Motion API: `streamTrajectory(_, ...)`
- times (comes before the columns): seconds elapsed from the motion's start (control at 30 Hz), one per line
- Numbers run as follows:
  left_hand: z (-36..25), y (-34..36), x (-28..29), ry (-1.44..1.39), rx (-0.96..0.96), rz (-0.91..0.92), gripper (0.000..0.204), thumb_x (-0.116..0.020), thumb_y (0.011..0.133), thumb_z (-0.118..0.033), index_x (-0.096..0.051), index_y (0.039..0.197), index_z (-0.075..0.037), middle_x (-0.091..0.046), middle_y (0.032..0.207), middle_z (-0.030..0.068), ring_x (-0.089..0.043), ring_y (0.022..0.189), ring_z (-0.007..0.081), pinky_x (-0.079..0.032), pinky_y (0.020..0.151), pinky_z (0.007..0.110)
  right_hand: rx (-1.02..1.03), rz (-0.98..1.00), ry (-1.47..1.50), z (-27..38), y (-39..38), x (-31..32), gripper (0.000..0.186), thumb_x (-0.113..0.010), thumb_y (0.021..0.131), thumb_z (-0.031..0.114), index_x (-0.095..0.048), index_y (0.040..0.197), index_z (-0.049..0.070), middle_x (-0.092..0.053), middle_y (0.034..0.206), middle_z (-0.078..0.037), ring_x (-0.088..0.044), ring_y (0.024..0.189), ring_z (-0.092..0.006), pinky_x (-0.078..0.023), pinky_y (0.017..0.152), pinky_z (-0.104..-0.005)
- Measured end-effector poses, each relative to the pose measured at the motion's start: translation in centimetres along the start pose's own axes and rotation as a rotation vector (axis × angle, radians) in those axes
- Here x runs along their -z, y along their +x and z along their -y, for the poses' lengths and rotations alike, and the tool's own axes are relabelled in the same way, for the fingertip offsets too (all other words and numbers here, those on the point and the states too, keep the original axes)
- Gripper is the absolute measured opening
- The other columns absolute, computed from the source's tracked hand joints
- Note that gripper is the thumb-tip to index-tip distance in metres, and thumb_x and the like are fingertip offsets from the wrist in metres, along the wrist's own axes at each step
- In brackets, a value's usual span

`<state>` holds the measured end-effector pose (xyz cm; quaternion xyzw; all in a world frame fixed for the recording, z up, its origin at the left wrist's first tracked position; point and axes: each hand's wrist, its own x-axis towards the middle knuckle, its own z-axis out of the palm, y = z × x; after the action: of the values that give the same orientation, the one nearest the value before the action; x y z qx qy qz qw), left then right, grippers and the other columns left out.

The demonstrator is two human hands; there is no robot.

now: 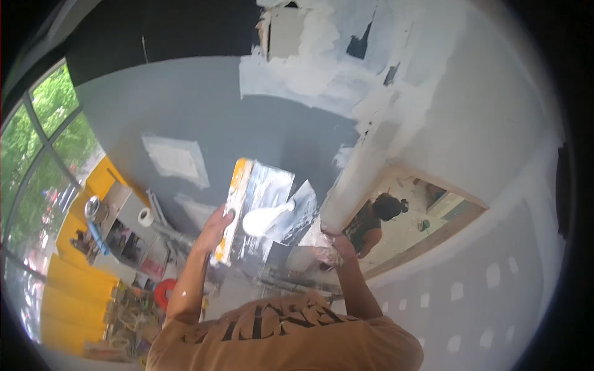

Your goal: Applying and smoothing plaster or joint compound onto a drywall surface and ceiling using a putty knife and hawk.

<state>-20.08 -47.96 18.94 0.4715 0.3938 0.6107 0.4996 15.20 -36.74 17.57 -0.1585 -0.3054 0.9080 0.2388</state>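
My left hand grips the yellow-edged back of a wide filling knife. Its metal blade is smeared with white filler, and a thick white lump of filler sits on it. From the right, my right hand is closed around a smaller putty knife, its fingers and handle caked in white. The small blade lies over or against the wide one, beside the lump; whether the two blades touch I cannot tell. Both tools are held in front of the grey wall.
White patches mark the grey wall, and rough filler covers its upper part near the corner. On the right, a wood-framed opening shows a person. Left are cluttered shelves, a yellow panel and a window.
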Motion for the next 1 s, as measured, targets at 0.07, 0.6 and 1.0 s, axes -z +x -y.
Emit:
streamTrajectory(0.07,2.5,-1.5,3.2,-0.122,0.093,-0.064,0.057,-0.054,0.104,-0.029,-0.041,0.15,0.002,-0.053,0.144,0.0118,-0.049,0.133,0.0199,-0.036,0.113,0.034,0.231,-0.026,-0.035,-0.7,-0.2,-4.3,0.05,-0.061,0.094,0.009,-0.047,0.141,-0.003,-0.065,0.088,-0.013,-0.061,0.065,-0.015,-0.047,0.051,-0.0261)
streamTrajectory(0.6,11.0,-8.1,8.2,-0.657,-0.011,-0.456,0.058,-0.048,0.105,-0.048,-0.049,0.145,-0.005,-0.064,0.127,0.0091,-0.062,0.11,0.0236,-0.05,0.095,0.039,1.643,-1.153,-2.068,40.5,17.8,-23.1,0.065,-0.058,0.078,-0.006,-0.047,0.141,-0.01,-0.042,0.141,-0.037,-0.052,0.124,-0.0528,-0.047,0.104,-0.0494)
streamTrajectory(1.0,14.5,-8.3,10.5,-0.715,0.047,-0.423,0.055,-0.046,0.107,-0.039,-0.044,0.147,-0.002,-0.059,0.135,0.0137,-0.061,0.118,0.0289,-0.049,0.102,0.043,1.46,-1.102,-2.135,26.9,23.2,-8.8,0.071,-0.055,0.077,-0.01,-0.04,0.147,-0.008,-0.032,0.152,-0.036,-0.049,0.126,-0.0544,-0.045,0.105,-0.0508)
